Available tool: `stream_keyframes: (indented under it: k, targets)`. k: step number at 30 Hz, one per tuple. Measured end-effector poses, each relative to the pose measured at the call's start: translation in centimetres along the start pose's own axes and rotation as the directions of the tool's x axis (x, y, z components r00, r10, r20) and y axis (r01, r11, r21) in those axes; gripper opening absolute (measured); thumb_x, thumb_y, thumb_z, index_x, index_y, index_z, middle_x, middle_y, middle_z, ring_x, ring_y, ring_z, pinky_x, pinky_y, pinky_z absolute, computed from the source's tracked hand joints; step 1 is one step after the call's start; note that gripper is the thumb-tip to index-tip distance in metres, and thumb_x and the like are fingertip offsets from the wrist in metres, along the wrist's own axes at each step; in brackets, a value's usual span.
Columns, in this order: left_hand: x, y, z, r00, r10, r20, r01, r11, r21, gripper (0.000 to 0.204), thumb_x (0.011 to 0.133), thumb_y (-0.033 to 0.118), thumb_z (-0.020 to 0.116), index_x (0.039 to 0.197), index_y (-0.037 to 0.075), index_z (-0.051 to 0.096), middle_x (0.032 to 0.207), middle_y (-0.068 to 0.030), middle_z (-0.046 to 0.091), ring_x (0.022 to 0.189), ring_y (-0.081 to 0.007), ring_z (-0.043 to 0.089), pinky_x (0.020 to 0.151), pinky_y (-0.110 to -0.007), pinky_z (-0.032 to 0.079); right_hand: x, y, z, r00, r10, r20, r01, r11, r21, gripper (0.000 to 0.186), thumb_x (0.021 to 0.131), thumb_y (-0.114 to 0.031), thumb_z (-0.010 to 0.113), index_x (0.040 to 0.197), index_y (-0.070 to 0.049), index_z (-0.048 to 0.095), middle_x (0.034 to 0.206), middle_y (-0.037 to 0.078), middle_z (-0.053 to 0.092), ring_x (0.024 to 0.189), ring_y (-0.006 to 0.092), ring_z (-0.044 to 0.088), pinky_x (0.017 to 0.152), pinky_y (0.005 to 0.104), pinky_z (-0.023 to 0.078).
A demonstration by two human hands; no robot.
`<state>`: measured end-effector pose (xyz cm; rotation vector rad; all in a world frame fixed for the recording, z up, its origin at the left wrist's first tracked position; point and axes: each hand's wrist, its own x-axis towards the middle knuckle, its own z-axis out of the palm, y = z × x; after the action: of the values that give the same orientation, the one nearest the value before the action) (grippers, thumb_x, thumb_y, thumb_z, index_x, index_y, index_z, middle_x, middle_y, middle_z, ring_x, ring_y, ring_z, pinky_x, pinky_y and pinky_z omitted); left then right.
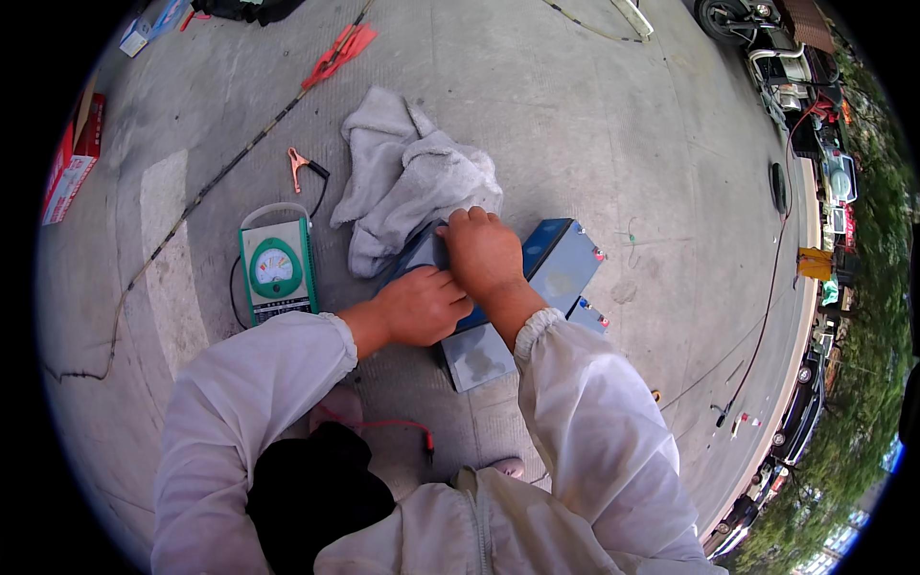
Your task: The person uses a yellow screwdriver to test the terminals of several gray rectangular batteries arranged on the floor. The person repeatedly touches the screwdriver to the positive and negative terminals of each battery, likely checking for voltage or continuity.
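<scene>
My right hand (486,257) and my left hand (422,305) are closed and meet over a blue-grey box-shaped battery (419,251). Their curled fingers hide what they grip. A crumpled grey towel (412,168) lies against the far side of that battery. Beside my right hand is another blue-grey battery (565,268) with terminals on its right end. A further battery (476,357) lies nearer me, partly covered by my right forearm. To the left of my hands, a green and white battery tester (276,268) with a round dial rests on the ground.
A copper-coloured clamp (297,170) on a black cable lies beyond the tester. Near my feet is a red lead (388,424). A long rod (230,165) with a red cloth (337,56) crosses the left. A red box (75,158) stands far left; a motorcycle (733,19) far right.
</scene>
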<state>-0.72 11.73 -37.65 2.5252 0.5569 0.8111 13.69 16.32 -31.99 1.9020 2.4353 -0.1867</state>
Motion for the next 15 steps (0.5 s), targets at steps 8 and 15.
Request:
stream_keyframes:
  k: [8, 15]
  targets:
    - [1.2, 1.1, -1.3, 0.998, -0.017, 0.054, 0.013, 0.998, 0.068, 0.012, 0.073, 0.014, 0.066, 0.084, 0.012, 0.064, 0.082, -0.0037, 0.054, 0.078, -0.0228, 0.057, 0.071, -0.036, 0.044, -10.0, 14.4, -8.1, 0.846, 0.533, -0.024, -0.511, 0.821, 0.254, 0.055, 0.105, -0.050, 0.046, 0.079, -0.005, 0.061, 0.079, 0.021, 0.067, 0.074, 0.0426, 0.065, 0.067, 0.0509, 0.052]
    - [2.7, 2.5, -2.6, 0.969, -0.050, 0.243, 0.038, 0.998, 0.053, 0.027, 0.079, 0.011, 0.069, 0.106, 0.009, 0.068, 0.093, -0.0075, 0.057, 0.089, -0.0282, 0.058, 0.079, -0.040, 0.046, -37.4, 28.6, -5.1, 0.645, 0.762, -0.059, -0.764, 0.643, -0.047, 0.035, 0.095, -0.004, 0.053, 0.126, -0.014, 0.065, 0.101, 0.019, 0.068, 0.096, 0.0396, 0.067, 0.087, 0.0489, 0.055]
